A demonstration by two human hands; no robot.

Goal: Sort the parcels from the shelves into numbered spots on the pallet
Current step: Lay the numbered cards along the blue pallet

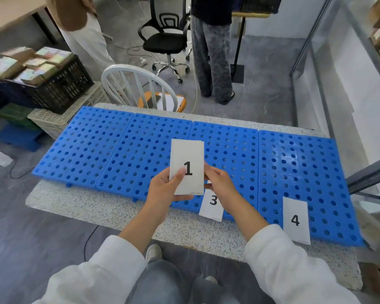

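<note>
Left hand [169, 189] and right hand [219, 183] pinch card 1 [188, 154] above the pallet [119, 145]; card 3 [212, 207] and card 4 [295, 220] lie at its near edge. Likely labelling spots; next, lay it far left.

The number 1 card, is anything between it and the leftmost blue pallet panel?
Nothing visible does. The left hand and right hand hold the number 1 card above the pallet; the leftmost panel shows only bare holes. To the right lie card 3 and card 4, outside that path.
</note>
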